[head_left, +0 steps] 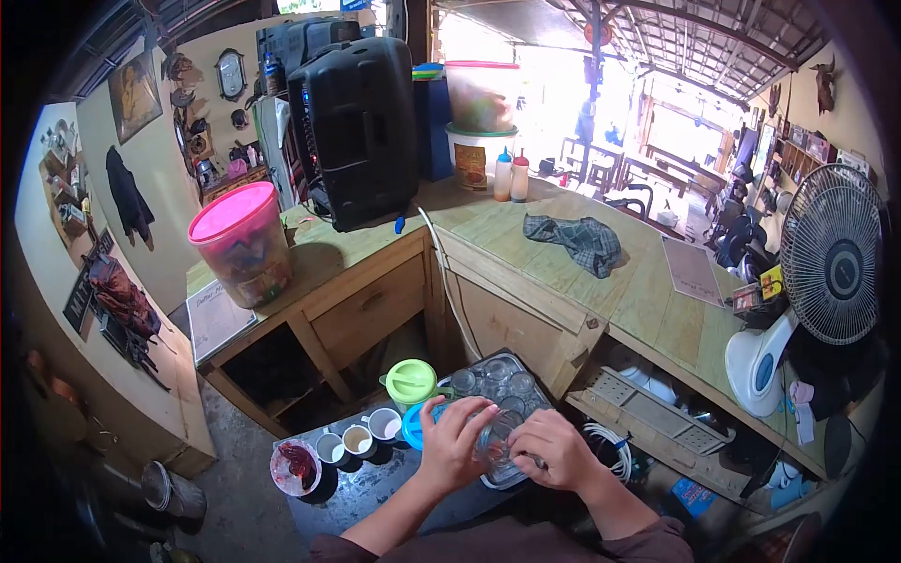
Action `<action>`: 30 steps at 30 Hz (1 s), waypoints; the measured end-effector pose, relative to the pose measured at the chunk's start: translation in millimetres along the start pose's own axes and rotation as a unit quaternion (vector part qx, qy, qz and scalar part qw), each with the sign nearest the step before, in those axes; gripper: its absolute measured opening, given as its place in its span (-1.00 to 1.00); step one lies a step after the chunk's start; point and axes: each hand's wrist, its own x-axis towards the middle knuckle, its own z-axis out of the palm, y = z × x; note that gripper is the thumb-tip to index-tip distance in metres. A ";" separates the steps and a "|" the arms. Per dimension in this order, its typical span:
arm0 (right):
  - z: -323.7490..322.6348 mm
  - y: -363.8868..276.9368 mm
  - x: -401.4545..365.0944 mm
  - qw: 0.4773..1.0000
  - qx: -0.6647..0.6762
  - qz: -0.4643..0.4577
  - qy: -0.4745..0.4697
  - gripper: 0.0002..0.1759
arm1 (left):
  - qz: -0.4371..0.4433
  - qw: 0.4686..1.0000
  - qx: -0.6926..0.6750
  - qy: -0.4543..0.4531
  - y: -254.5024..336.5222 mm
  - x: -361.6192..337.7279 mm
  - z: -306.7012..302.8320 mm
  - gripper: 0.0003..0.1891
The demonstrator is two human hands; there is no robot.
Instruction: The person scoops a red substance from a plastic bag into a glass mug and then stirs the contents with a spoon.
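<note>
My left hand (457, 448) curves around the near side of a clear glass (495, 441), its fingers bent and touching the glass. At the glass's right side, my right hand (556, 452) has its fingers curled together; what lies in them is mostly hidden. Behind my hands, several clear glasses (496, 373) stand on a metal tray (530, 361). Left of them are a jar with a lime-green lid (411, 382) and a container with a blue lid (413, 427). Cups, including a white mug (384, 424), stand in a row beside a tub with dark red contents (298, 466).
Beyond the low dark table (375, 507) runs an L-shaped wooden counter (488, 235). It carries a pink-lidded bucket (242, 244), a black speaker (355, 141), two squeeze bottles (511, 176), a checked cloth (574, 242) and a fan (835, 263). Coiled white cable (615, 448) lies right of my hands.
</note>
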 end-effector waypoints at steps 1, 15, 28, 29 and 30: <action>0.9 -0.3 -2.8 1.000 0.015 0.024 0.009 -0.67 | 0.003 1.000 -0.001 0.001 -0.7 0.4 0.2 -0.31; -43.8 -3.7 25.8 0.998 0.000 -0.042 -0.044 -0.73 | -0.142 0.813 -0.510 -0.241 -6.2 3.1 -12.4 -0.08; -57.8 4.4 82.2 0.956 0.205 -0.106 -0.181 -0.77 | -0.073 0.427 -0.823 -0.367 -9.1 6.4 15.2 0.13; -70.9 1.7 89.9 0.958 0.220 -0.120 -0.141 -0.78 | -0.083 0.411 -0.829 -0.370 -9.1 4.8 16.0 0.13; -69.3 2.4 90.3 0.958 0.218 -0.121 -0.142 -0.78 | -0.081 0.411 -0.829 -0.371 -8.1 4.5 18.7 0.13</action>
